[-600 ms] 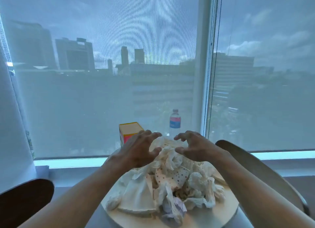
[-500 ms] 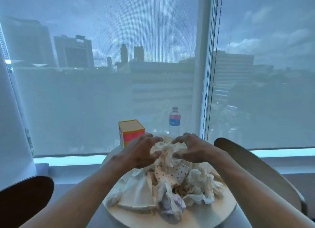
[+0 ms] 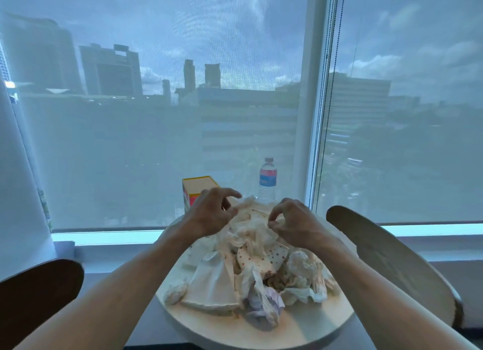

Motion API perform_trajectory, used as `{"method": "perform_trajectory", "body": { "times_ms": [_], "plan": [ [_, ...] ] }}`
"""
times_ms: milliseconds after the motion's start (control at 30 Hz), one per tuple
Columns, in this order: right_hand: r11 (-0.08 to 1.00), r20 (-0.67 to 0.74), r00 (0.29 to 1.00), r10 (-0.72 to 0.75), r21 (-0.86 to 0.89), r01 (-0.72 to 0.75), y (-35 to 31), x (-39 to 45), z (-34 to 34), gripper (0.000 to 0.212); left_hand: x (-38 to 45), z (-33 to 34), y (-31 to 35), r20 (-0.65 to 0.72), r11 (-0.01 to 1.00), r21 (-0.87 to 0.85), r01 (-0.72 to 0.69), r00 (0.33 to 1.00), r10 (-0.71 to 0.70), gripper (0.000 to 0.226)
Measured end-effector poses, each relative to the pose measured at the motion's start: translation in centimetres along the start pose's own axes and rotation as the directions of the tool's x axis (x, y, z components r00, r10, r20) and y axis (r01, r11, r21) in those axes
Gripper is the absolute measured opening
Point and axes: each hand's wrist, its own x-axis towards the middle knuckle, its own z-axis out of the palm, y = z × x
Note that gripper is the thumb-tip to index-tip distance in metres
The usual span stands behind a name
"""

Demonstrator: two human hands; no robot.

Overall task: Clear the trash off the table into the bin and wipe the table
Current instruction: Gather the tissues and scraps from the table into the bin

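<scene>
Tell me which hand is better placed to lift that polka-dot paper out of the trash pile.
Right, probably. The right hand is curled over the tissues just above the polka-dot paper. The left hand sits farther off, at the pile's far left edge near the yellow box.

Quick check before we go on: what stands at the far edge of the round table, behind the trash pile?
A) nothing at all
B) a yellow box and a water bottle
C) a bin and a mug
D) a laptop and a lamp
B: a yellow box stands behind the left hand, and a clear water bottle with a blue label stands to its right, both beyond the trash pile on the round table.
</scene>
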Motion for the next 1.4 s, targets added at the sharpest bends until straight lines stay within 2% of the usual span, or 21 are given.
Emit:
{"method": "perform_trajectory", "body": {
  "times_ms": [67,167,267,333,400,500,600,800,933,1033,1133,1233,1400],
  "plan": [
    [0.998,-0.021,1.000,0.017,0.053,-0.016,0.1,0.0,-0.2,0.011,0.3,-0.9,0.0,-0.043,0.995,-0.092,0.044,0.998,-0.048,0.025],
    [0.993,0.042,0.999,-0.007,0.115,0.002,-0.4,-0.5,-0.3,0.034,0.6,-2.0,0.0,-0.058,0.973,-0.214,0.085,0.993,-0.100,0.013],
    [0.997,0.130,0.988,-0.078,0.038,0.073,-0.8,-1.0,0.1,0.055,0.7,-2.5,0.0,-0.068,0.937,-0.335,0.100,0.989,-0.130,0.007],
    [0.997,0.198,0.977,-0.079,0.026,0.076,-0.8,-1.2,0.6,0.052,0.7,-2.8,0.1,-0.060,0.894,-0.432,0.118,0.985,-0.159,0.006],
    [0.997,0.198,0.977,-0.073,0.040,0.066,-0.7,-1.3,0.9,0.040,0.5,-3.2,0.3,-0.046,0.843,-0.519,0.144,0.980,-0.195,0.009],
    [0.996,0.070,0.996,-0.059,0.071,0.054,-0.7,-1.3,0.6,0.019,0.1,-3.8,0.4,-0.022,0.764,-0.621,0.175,0.971,-0.240,0.013],
    [0.992,-0.063,0.998,-0.010,0.125,0.017,-1.0,-1.4,-0.1,0.012,-0.5,-4.1,0.2,0.040,0.675,-0.708,0.208,0.966,-0.256,0.016],
    [0.948,-0.295,0.945,0.145,0.314,-0.047,-1.8,-1.6,-1.5,0.008,-1.7,-3.9,-0.4,0.080,0.666,-0.715,0.212,0.971,-0.223,0.040],
    [0.907,-0.367,0.899,0.238,0.414,-0.071,-2.1,-2.2,-2.4,0.011,-2.3,-3.5,-0.8,0.020,0.716,-0.679,0.161,0.979,-0.202,0.035],
    [0.881,-0.407,0.863,0.301,0.465,-0.088,-2.0,-3.0,-2.9,0.013,-2.5,-3.1,-1.0,-0.028,0.759,-0.639,0.123,0.983,-0.183,0.019],
    [0.828,-0.420,0.815,0.400,0.548,-0.124,-1.5,-4.0,-3.3,0.016,-2.7,-2.4,-0.8,-0.046,0.742,-0.662,0.106,0.982,-0.182,0.007],
    [0.740,-0.398,0.761,0.511,0.655,-0.154,-0.8,-5.5,-3.8,0.021,-3.0,-1.9,-0.2,-0.031,0.712,-0.694,0.109,0.983,-0.181,0.004],
    [0.633,-0.388,0.660,0.644,0.754,-0.175,0.7,-8.4,-4.7,0.018,-3.9,-0.5,1.5,0.020,0.697,-0.708,0.112,0.990,-0.139,0.010]
  ]
}}
